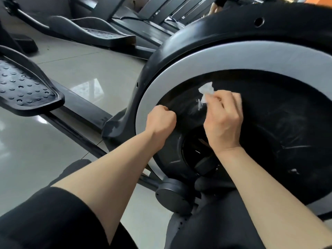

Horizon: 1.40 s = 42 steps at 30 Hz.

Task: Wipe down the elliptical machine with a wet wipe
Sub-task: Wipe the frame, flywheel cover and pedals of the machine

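Observation:
The elliptical machine's round flywheel housing (269, 56) fills the right side, black with a silver-grey ring around a glossy black disc (280, 112). My right hand (224, 121) pinches a crumpled white wet wipe (206, 90) and holds it against the upper left of the black disc. Wet streaks show on the disc below the wipe. My left hand (160, 121) is curled into a fist at the inner edge of the grey ring, gripping nothing that I can see.
A black studded foot pedal (23, 85) on its rail sticks out at the left. Another machine's pedal (97, 31) and treadmill decks stand behind on the glossy tiled floor (36, 150). My knees in dark trousers are at the bottom.

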{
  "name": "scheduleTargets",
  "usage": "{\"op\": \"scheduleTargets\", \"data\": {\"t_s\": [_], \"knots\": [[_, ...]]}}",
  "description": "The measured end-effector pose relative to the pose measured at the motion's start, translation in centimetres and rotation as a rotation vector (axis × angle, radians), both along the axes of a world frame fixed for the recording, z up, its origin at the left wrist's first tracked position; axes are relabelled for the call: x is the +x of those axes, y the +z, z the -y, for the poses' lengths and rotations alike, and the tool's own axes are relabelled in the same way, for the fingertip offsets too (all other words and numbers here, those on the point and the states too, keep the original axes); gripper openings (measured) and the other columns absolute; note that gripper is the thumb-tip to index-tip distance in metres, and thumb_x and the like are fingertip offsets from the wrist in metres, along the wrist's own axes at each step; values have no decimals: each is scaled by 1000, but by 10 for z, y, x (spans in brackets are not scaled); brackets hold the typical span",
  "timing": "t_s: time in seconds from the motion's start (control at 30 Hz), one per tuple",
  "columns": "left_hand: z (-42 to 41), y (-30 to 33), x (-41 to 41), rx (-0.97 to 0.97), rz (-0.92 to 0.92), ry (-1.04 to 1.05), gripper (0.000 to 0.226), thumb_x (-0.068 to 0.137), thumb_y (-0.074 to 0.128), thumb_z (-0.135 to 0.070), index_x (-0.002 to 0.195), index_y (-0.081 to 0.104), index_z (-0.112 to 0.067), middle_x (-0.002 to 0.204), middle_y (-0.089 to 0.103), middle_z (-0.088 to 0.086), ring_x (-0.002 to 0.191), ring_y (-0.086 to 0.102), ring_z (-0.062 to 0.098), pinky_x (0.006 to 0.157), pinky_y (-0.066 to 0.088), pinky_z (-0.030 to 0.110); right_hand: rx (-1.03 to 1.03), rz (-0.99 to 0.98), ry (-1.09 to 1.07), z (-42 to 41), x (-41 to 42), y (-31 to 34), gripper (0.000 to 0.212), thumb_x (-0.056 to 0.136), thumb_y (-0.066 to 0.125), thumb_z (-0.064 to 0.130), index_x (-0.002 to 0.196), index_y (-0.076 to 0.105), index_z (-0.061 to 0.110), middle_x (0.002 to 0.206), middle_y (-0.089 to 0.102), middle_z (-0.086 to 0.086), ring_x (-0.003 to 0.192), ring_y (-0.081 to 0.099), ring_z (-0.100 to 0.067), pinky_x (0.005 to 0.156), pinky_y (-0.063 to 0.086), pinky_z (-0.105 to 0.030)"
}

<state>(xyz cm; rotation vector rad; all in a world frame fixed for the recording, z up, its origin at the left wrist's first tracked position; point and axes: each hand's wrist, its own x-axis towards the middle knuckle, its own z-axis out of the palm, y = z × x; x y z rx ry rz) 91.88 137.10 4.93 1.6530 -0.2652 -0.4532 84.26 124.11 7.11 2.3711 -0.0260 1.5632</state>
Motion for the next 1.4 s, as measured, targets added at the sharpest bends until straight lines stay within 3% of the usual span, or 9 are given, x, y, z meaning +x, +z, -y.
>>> {"op": "scheduleTargets", "data": {"t_s": [0.13, 0.33, 0.5, 0.7, 0.83, 0.9, 1.07, 1.23, 1.4], "knots": [[-3, -1, 11, -28, -30, 63, 31, 76, 41, 8, 53, 34, -13, 56, 33, 2, 57, 32, 22, 55, 28, 28, -177, -321, 77, -4, 0, -28, 24, 91, 49, -10, 77, 66, 0, 78, 60, -12, 73, 54, -29, 60, 50, -36], [-6, 1, 14, -33, -44, 43, 18, 64, 41, 5, 62, 39, -13, 60, 33, 5, 68, 29, 23, 60, 26, 38, -45, 146, -101, 4, 3, 6, 19, 91, 64, 0, 76, 71, 10, 72, 60, -5, 67, 46, -22, 57, 39, -35], [-6, -5, 18, -10, -31, 73, 25, 61, 46, -5, 78, 55, -20, 79, 54, 8, 75, 50, 19, 72, 49, 38, -146, -262, 69, -12, 10, -32, 38, 102, 41, 2, 73, 65, 2, 69, 54, -9, 58, 50, -23, 51, 47, -36], [-9, 4, 12, 25, 7, 46, 13, 67, 43, 2, 65, 44, -11, 63, 32, 8, 67, 29, 23, 61, 27, 36, 113, 234, -51, -3, 7, 11, 12, 92, 62, -2, 88, 73, 2, 78, 62, -11, 65, 54, -26, 63, 50, -34], [-7, 0, 15, -16, -30, 96, 31, 58, 45, -7, 77, 68, 1, 65, 46, 11, 65, 42, 23, 61, 36, 36, -119, -263, 33, -20, 16, -34, 22, 93, 54, -2, 76, 67, 2, 72, 57, -11, 62, 51, -26, 54, 46, -37], [-7, 0, 16, -28, -46, 103, 35, 64, 47, -5, 88, 70, 7, 70, 53, 14, 68, 49, 24, 63, 41, 35, -159, -351, -20, -21, 16, -34, 20, 89, 55, -2, 74, 66, 3, 71, 56, -9, 62, 51, -26, 54, 40, -33], [-2, 1, 10, 49, 28, 88, 12, 77, 50, 1, 68, 55, -6, 64, 46, 11, 62, 39, 23, 55, 34, 30, 86, 82, -170, -10, 1, 11, 12, 93, 59, 2, 91, 71, 5, 85, 61, -12, 71, 52, -27, 60, 44, -34], [-6, -4, 6, 109, 123, 79, 25, 82, 55, -3, 97, 69, -17, 98, 68, 4, 87, 61, 22, 78, 51, 30, 0, -265, -113, -21, 0, -12, 37, 104, 34, 8, 92, 68, 1, 87, 59, -12, 72, 54, -26, 61, 50, -39], [-8, 11, -13, -237, 265, -112, 41, 84, 63, 0, 117, 66, -24, 102, 68, -5, 86, 68, 8, 79, 54, 20, 595, -346, 209, -28, -19, -7, 18, 86, 61, -7, 94, 72, 5, 90, 67, -1, 79, 63, -11, 70, 54, -29]]}}
